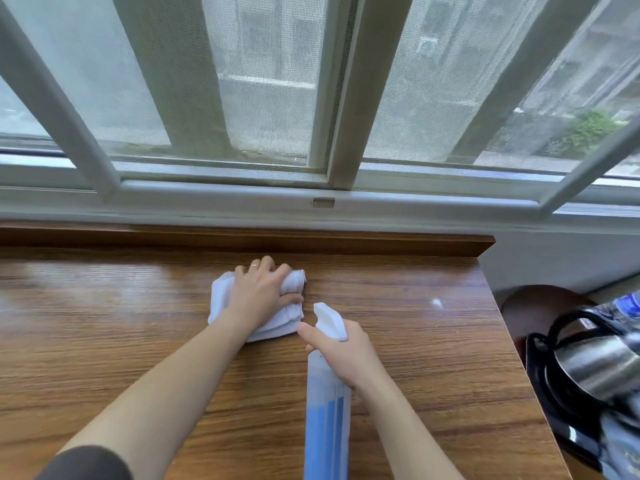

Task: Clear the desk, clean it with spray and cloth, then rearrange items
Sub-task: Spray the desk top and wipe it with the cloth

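The desk (104,341) fills the lower view, a wood-grain top with a raised back ledge (242,239) along its 12 o'clock edge, under a window (329,98). Near the middle, toward 11 o'clock of centre, the left hand (258,294) lies on a white cloth (221,299), fingers curled over the bunched fabric and thumb pressed to its right edge, so it grips the cloth against the desk. A ring (254,266) shows on one finger. Just to the cloth's 4 o'clock, the right hand (341,355) is wrapped round the neck of a spray bottle (327,420), forefinger out along the white trigger head (330,320), nozzle aimed toward 11 o'clock. The bottle holds blue liquid. Off the desk's right edge, at 4 o'clock, sits a steel kettle (595,368) with a black handle, beside a blurred blue-capped bottle (628,303).
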A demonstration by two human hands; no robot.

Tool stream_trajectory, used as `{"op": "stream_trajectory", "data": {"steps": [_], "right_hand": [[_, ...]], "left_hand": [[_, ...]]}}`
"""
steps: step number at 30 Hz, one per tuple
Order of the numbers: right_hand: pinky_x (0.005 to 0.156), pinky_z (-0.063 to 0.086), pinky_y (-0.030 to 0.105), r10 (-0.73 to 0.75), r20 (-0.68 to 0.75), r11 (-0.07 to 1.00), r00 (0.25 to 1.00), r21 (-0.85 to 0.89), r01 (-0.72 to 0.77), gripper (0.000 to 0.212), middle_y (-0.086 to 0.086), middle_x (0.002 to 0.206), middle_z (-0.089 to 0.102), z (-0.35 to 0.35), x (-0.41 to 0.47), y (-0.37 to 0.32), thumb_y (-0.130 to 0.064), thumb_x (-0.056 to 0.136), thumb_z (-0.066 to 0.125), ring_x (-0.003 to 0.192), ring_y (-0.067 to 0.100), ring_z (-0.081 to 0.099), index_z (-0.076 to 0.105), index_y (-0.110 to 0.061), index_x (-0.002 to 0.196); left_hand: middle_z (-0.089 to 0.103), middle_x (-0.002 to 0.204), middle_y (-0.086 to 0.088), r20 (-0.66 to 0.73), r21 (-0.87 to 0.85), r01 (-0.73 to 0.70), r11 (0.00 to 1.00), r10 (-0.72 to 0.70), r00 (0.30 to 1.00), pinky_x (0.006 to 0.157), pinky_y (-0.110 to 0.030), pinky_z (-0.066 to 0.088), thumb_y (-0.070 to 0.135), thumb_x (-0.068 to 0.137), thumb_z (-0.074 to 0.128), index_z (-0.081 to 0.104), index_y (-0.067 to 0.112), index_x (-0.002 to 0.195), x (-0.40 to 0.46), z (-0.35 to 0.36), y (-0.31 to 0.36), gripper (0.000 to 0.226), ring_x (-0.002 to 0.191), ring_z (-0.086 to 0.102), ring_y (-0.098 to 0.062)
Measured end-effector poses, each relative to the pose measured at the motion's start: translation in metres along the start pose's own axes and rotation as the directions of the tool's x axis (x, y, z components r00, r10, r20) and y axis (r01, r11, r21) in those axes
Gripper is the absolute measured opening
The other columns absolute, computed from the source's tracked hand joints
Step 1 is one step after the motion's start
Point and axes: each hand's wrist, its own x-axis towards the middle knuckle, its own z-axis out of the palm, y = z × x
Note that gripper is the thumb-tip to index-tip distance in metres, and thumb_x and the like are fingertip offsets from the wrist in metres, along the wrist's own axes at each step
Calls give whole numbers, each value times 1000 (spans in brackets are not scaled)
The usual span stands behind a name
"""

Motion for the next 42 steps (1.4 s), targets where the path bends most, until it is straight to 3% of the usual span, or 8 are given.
{"op": "stream_trajectory", "data": {"steps": [6,11,19,22,26,30,35,42], "right_hand": [[73,44,30,-4,-4,1000,1000,17,4,46,7,99,75,-4,1,-1,-57,85,70,81,11,62,68,-12,94],[73,46,32,-37,-13,999,999,1,37,47,6,97,75,-10,1,-2,-60,79,70,90,23,69,69,-15,92],[68,43,28,-55,-17,998,998,32,56,37,-1,78,69,-24,1,-4,-50,86,71,73,8,58,71,-13,91],[68,44,28,-58,-16,998,998,16,59,35,1,84,72,-27,1,-3,-51,86,70,73,8,58,72,-16,90],[69,44,28,-72,-11,997,997,1,72,48,9,95,74,-30,5,3,-58,81,68,74,7,59,70,-12,95],[67,42,27,-54,0,999,999,4,54,67,2,83,72,-34,6,9,-69,67,62,71,5,56,68,-8,95],[67,40,29,-52,8,999,999,-2,52,67,3,77,68,-37,8,17,-71,65,61,69,7,53,65,-7,85],[69,41,30,-6,-16,1000,1000,-9,6,79,0,85,73,-44,0,28,-78,58,59,71,7,55,66,-9,94]], "left_hand": [[56,109,-8,111,27,86,996,-89,990,80,-47,40,77,77,49,56,28,112,27,1,1,60,101,54,-32],[60,98,-9,105,62,115,991,-121,987,76,-44,41,79,75,51,57,30,112,14,-5,8,62,92,56,-33],[60,81,-6,65,44,-4,999,1,998,67,-40,42,72,66,66,63,28,98,-51,-9,27,54,76,58,-30],[58,83,-2,32,32,-5,999,4,999,68,-39,39,73,68,61,61,29,93,-63,-5,29,51,76,56,-26],[56,81,-1,-3,27,-63,998,63,998,65,-38,37,74,70,51,62,28,91,-51,-1,22,52,74,56,-26],[54,80,-2,-41,39,-82,996,83,996,62,-37,38,73,74,48,61,26,91,-29,1,17,52,73,56,-27],[57,88,-4,21,43,0,999,-1,1000,64,-39,43,70,73,59,63,27,99,8,-2,13,51,81,58,-29],[60,110,-5,146,25,183,983,-185,972,84,-47,40,73,82,51,56,32,120,34,-7,22,56,106,54,-30]]}}
